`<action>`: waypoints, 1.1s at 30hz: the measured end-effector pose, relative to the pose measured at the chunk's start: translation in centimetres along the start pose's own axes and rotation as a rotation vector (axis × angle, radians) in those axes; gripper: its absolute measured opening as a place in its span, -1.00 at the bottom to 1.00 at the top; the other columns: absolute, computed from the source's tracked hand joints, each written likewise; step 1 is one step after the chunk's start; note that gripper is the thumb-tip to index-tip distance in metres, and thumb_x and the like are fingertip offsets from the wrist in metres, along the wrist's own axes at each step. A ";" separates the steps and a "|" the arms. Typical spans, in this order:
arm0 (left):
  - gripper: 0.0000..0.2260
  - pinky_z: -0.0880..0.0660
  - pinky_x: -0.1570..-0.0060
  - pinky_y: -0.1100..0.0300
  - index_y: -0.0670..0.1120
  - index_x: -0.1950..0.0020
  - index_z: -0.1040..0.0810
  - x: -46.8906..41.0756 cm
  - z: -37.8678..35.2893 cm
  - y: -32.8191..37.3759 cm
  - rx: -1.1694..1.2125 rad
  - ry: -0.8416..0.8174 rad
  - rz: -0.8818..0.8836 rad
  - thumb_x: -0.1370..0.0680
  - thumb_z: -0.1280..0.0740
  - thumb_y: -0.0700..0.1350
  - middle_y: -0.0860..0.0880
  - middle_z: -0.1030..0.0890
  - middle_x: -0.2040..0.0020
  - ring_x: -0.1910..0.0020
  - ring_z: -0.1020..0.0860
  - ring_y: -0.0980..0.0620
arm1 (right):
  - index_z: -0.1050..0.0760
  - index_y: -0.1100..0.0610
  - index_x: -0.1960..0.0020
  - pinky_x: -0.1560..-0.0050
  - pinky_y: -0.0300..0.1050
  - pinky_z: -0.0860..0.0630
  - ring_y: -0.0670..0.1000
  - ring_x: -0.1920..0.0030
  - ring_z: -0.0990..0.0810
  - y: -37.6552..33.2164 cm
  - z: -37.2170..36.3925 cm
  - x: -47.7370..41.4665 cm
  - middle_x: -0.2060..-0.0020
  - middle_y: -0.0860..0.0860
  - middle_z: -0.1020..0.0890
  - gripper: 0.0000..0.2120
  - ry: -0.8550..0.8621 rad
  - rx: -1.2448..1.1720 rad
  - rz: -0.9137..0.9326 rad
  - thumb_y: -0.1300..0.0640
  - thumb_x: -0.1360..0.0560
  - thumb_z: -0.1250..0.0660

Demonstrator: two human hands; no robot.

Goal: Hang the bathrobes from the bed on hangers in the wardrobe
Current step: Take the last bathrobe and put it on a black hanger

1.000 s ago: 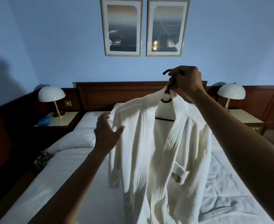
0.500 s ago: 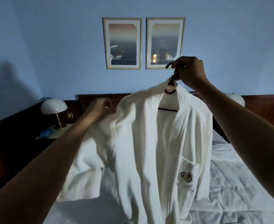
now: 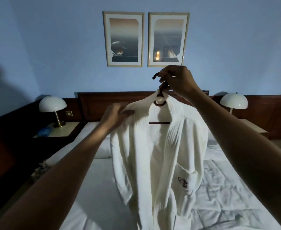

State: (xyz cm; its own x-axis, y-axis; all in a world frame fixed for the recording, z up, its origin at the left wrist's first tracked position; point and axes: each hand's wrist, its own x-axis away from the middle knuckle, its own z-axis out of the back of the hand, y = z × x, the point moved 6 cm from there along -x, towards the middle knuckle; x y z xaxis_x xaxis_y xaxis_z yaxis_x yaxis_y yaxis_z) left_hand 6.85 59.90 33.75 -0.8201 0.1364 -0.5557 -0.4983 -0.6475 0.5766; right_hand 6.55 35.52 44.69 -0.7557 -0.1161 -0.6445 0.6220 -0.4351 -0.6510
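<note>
1. My right hand is raised, fingers curled round the hook of the dark hanger.
2. The white bathrobe hangs draped on that hanger, over the bed.
3. My left hand pinches the bathrobe's shoulder, fingers closed on the cloth.

The bathrobe is soft ribbed white terry cloth, its hanger dark polished wood, the headboard glossy brown wood.
</note>
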 end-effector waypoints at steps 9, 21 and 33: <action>-0.64 -0.26 0.36 0.18 -0.13 0.24 -0.44 0.5 2.5 0.9 0.015 0.145 0.062 -0.49 -0.53 0.04 0.05 -0.40 0.38 0.36 -0.34 0.22 | -0.60 0.00 0.04 0.22 -0.13 -0.37 -0.01 0.15 -0.52 5.3 -0.6 4.0 0.24 -0.10 -0.57 -0.95 -0.276 0.417 0.001 0.08 -0.56 -0.35; 0.03 -0.49 -0.28 0.24 0.20 -0.54 -0.22 13.3 -12.0 -1.9 0.460 -0.002 0.468 -0.21 -0.72 0.15 0.29 -0.51 -0.37 -0.37 -0.49 0.22 | -0.41 0.11 0.36 0.23 -0.08 -0.30 0.05 0.23 -0.42 3.4 4.4 -0.8 0.37 0.01 -0.43 -0.67 -0.010 0.307 -0.116 0.01 -0.53 -0.35; -0.33 -0.46 -0.16 -0.06 -0.23 -0.52 -0.34 7.1 -21.1 10.9 -0.019 0.185 0.216 -0.42 -0.43 -0.32 -0.24 -0.60 -0.11 -0.18 -0.55 -0.27 | -0.53 0.08 0.31 0.30 -0.12 -0.35 0.02 0.35 -0.45 8.5 15.4 3.7 0.43 -0.03 -0.46 -0.73 0.179 0.286 -0.326 -0.01 -0.52 -0.37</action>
State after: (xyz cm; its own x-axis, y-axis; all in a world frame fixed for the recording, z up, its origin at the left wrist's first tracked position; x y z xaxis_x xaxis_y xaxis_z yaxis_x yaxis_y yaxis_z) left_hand 1.54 38.00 23.43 -0.8408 -0.1443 -0.5218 -0.3105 -0.6611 0.6831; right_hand 5.85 17.64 42.94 -0.8397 0.2122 -0.4998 0.2573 -0.6551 -0.7104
